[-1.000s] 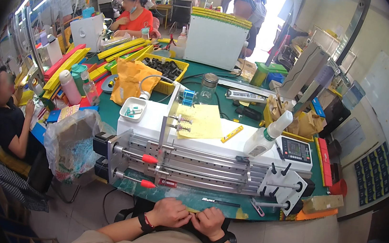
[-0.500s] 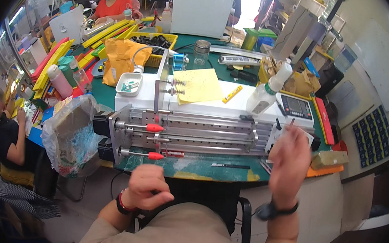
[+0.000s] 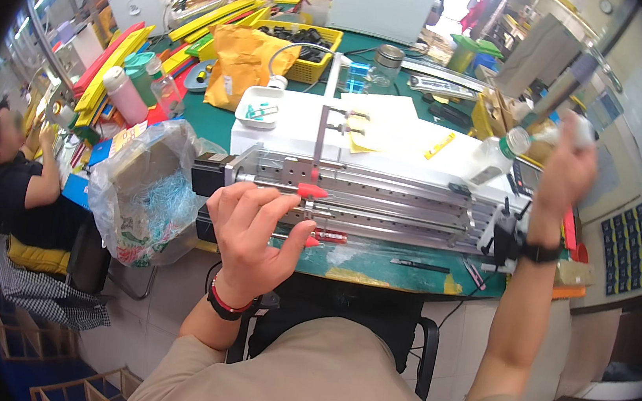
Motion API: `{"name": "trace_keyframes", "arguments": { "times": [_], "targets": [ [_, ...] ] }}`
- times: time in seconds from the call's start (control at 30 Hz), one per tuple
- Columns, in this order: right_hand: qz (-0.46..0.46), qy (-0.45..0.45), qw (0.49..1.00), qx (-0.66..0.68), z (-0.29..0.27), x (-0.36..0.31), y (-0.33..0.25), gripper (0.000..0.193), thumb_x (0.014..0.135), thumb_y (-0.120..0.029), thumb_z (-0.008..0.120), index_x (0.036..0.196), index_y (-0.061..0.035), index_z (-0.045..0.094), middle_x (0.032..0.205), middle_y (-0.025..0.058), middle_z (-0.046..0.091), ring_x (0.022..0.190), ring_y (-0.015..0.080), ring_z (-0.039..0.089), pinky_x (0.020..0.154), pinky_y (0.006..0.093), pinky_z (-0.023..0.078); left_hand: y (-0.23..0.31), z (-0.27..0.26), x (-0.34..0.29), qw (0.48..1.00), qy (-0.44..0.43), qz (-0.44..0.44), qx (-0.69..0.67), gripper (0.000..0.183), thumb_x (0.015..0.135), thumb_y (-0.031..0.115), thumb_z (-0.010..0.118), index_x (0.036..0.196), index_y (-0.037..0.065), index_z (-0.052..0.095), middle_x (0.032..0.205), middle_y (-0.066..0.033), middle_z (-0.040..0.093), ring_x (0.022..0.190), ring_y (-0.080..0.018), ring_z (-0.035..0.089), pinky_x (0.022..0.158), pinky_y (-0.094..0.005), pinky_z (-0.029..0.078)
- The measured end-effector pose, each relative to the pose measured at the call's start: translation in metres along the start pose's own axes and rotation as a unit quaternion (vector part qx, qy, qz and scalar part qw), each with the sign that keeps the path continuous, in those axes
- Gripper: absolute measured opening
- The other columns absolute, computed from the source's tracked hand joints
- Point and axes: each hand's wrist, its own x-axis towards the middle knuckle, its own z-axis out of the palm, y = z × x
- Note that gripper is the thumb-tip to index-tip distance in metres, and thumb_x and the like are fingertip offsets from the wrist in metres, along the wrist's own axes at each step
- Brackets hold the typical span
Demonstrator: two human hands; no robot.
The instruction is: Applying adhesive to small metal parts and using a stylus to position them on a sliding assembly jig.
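Observation:
My left hand (image 3: 255,233) is over the left end of a metal rail machine (image 3: 384,204). Its fingers are loosely curled with the thumb apart, nothing seen in them. The fingertips are by a rod with a red cone tip (image 3: 312,191); touching or not I cannot tell. A second red tip (image 3: 311,242) shows below the thumb. Raised at the right, my right hand (image 3: 565,181) is closed around a white cap-like piece (image 3: 584,132), partly hidden and blurred. Close to it stands a translucent bottle (image 3: 492,158) with a green collar and no white top.
A white tray (image 3: 259,108) holds small green pieces. Yellow paper (image 3: 381,120) and a yellow stick (image 3: 439,145) lie behind the rails. A bag-lined bin (image 3: 139,196) stands left. A black-handled blade (image 3: 419,265) lies in front. A person (image 3: 12,165) sits left.
The white top has come off the bottle, and my right hand has risen with a white piece. My left hand has moved up to the red-tipped rods and its fingers have spread. The view has shifted.

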Motion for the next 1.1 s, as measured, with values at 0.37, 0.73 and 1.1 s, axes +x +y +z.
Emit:
{"name": "trace_keyframes", "arguments": {
  "times": [0.37,0.73,1.1],
  "targets": [
    [-0.007,-0.288,0.930,0.227,0.035,-0.169,-0.087,0.027,0.108,-0.020,0.073,0.118,0.0044,0.070,0.088,0.0048,0.075,0.074,0.0108,0.067,0.068,0.0282,0.054,-0.014,0.024,0.006,0.998,-0.050,-0.040,0.001,0.016,0.086,0.012,0.088,0.101,0.009,0.081,0.095,0.0010,0.071,0.098,-0.0249,0.062,0.093,-0.0435,0.038],
    [-0.058,-0.306,0.925,0.216,0.081,-0.185,-0.076,0.026,0.114,-0.023,0.065,0.117,0.0027,0.069,0.088,0.0049,0.073,0.075,0.0088,0.065,0.068,0.0260,0.051,-0.009,0.044,-0.047,0.999,-0.031,-0.007,-0.012,0.012,0.090,0.018,0.086,0.094,0.012,0.076,0.094,-0.0008,0.066,0.093,-0.0243,0.061,0.092,-0.0413,0.036],
    [-0.059,-0.299,0.929,0.208,0.078,-0.183,-0.070,0.025,0.113,-0.021,0.066,0.117,0.0030,0.069,0.091,0.0047,0.073,0.078,0.0078,0.064,0.069,0.0251,0.051,-0.008,0.043,-0.051,0.999,-0.033,-0.007,-0.013,0.013,0.088,0.015,0.086,0.096,0.012,0.076,0.095,-0.0012,0.066,0.092,-0.0247,0.062,0.090,-0.0413,0.036]
  ]
}}
